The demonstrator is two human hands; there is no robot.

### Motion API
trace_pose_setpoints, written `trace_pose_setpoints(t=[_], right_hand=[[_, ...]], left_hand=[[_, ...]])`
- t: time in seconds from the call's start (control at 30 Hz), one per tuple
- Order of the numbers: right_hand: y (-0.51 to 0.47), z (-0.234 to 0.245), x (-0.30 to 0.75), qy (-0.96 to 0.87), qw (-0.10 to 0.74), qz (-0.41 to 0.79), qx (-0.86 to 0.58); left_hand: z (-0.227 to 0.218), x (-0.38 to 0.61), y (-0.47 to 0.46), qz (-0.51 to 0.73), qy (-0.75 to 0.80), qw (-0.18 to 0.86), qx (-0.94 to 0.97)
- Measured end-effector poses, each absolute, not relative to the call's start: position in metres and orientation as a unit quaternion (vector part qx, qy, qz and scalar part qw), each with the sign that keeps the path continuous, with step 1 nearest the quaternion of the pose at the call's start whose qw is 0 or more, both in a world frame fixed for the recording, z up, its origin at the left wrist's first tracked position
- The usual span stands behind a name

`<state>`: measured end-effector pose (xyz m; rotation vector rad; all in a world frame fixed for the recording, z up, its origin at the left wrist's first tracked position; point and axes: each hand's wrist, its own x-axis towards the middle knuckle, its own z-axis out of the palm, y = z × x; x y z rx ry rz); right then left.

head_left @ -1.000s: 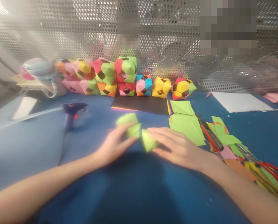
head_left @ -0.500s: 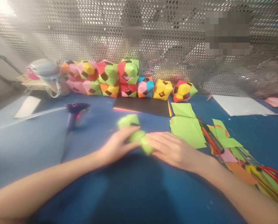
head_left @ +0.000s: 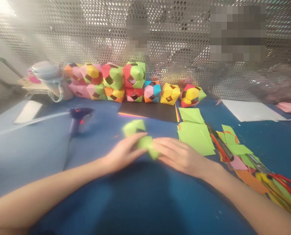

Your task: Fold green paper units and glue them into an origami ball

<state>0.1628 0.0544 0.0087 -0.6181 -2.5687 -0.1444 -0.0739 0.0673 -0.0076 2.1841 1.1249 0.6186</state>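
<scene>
Between my two hands is a folded piece of light green paper [head_left: 145, 143], its edges blurred. My left hand [head_left: 123, 150] pinches its left side between thumb and fingers. From the right, my right hand [head_left: 179, 153] has its fingers closed on the other side, hiding that end. Just beyond my left hand, another folded green paper piece [head_left: 134, 127] rests on the blue table [head_left: 140, 202]. Square green paper sheets [head_left: 196, 137] lie in a stack past my right hand.
Colourful folded-paper balls [head_left: 135, 76] line the back against a perforated metal screen [head_left: 98, 39]. A purple glue gun [head_left: 78, 117] stands at left. Black paper [head_left: 147, 110] lies in the middle. To the right are a red utility knife [head_left: 221, 147], paper scraps [head_left: 251, 181] and red-handled scissors [head_left: 279, 179].
The green paper's lower tip between my hands has risen slightly, and my right hand has shifted a touch. Otherwise the scene is almost the same.
</scene>
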Motion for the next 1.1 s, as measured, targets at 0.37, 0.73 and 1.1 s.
trace_pose_setpoints(t=[0.37,0.73,1.1], right_hand=[[0.058,0.002,0.166,-0.937,0.270,-0.066,-0.213],[0.060,0.003,0.166,-0.936,0.266,-0.069,-0.218],[0.053,0.004,0.160,-0.832,0.367,0.153,-0.386]], left_hand=[[-0.012,-0.074,0.069,0.253,0.401,0.275,0.836],[-0.013,-0.077,0.070,0.289,0.383,0.257,0.839],[-0.011,-0.074,0.069,0.360,0.410,0.219,0.809]])
